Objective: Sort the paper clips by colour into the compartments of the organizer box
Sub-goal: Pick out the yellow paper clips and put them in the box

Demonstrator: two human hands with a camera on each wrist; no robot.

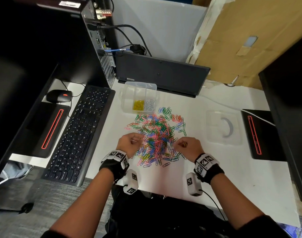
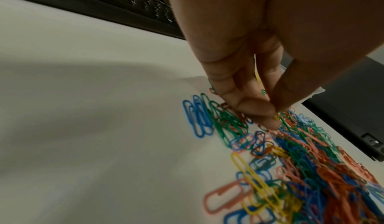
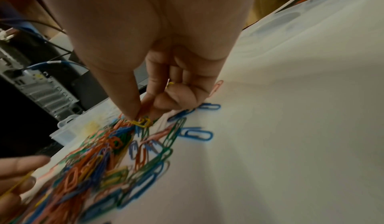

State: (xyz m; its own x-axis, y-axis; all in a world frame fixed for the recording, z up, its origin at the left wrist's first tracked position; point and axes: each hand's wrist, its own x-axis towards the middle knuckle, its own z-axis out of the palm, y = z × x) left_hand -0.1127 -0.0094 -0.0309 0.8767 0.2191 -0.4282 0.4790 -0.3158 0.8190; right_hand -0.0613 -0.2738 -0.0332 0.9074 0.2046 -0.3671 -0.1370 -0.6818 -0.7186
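1. The pile of mixed paper clips [image 1: 157,136] lies on the white table [image 1: 232,169], just in front of the clear organizer box [image 1: 140,97].
2. Box contents: yellow clips [image 1: 138,105] in one near compartment, white clips [image 1: 150,104] in the adjoining one.
3. Right hand [image 1: 188,146], at the pile's right edge: thumb and forefinger pinch a yellow paper clip [image 3: 142,122]; remaining fingers curled, with more yellow wire showing inside them.
4. Left hand [image 1: 129,141], at the pile's left edge: fingers curled, thumb closed against the fingertips [image 2: 268,120] on a small yellow clip [image 2: 276,117].
5. The box lid [image 1: 223,127] lies right of the pile.
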